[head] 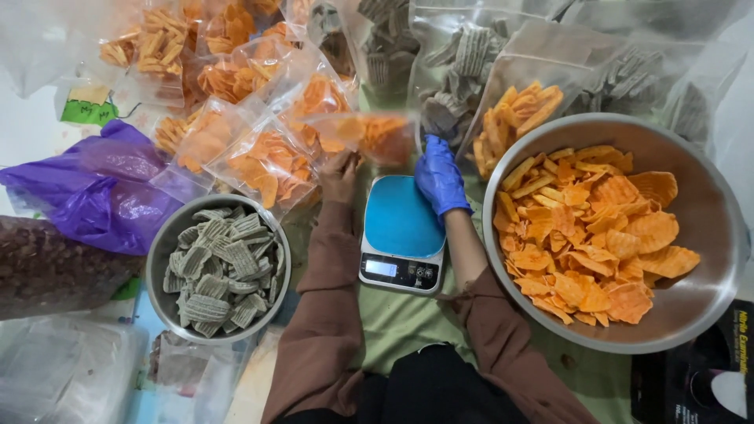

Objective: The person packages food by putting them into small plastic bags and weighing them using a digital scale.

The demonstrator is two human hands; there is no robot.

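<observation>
My bare left hand (pixel 339 174) and blue-gloved right hand (pixel 438 177) both grip a blurred bag of orange chips (pixel 375 135), just beyond the blue scale (pixel 402 232).

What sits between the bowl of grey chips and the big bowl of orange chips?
In the head view, a small kitchen scale with a blue platform sits between them.

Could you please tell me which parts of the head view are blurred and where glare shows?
In the head view, the clear bag of orange chips between the left hand and gloved right hand is smeared by motion; the scale and both bowls look sharp; soft glare whitens the plastic bags along the top edge.
</observation>
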